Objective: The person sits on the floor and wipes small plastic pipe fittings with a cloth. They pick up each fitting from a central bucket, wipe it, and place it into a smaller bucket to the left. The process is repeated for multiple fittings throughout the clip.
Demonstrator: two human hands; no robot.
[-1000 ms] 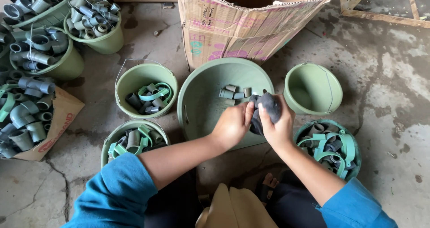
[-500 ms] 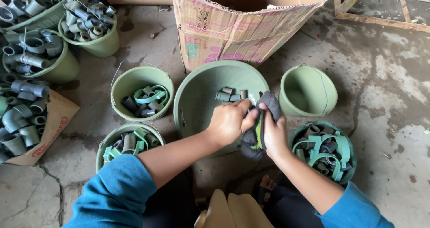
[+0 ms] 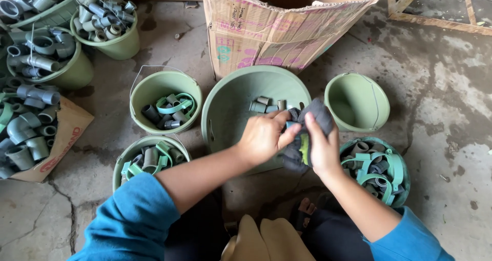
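Here, closest to the camera, the two forearms in blue sleeves meet over the near rim of the large green basin (image 3: pixel 225 112); the right hand (image 3: pixel 320 148) is curled around a dark grey cloth (image 3: pixel 315 118), the fingers closed on it, and the cloth bunches above and below the palm with a yellow-green stripe showing near the thumb; the left hand (image 3: pixel 262 136) comes from the left side and its fingertips pinch narrowly at the same bundle, touching it; a small piece seems to be held inside the cloth, but it is too hidden to tell; the bundle runs roughly up and down in the view, between the two hands, and the right hand carries most of it; just beyond the hands, a few short grey pipe fittings (image 3: pixel 265 106) lie in the basin; further right stands an empty green bucket (image 3: pixel 357 101), and behind the basin a cardboard box (image 3: pixel 287 30).
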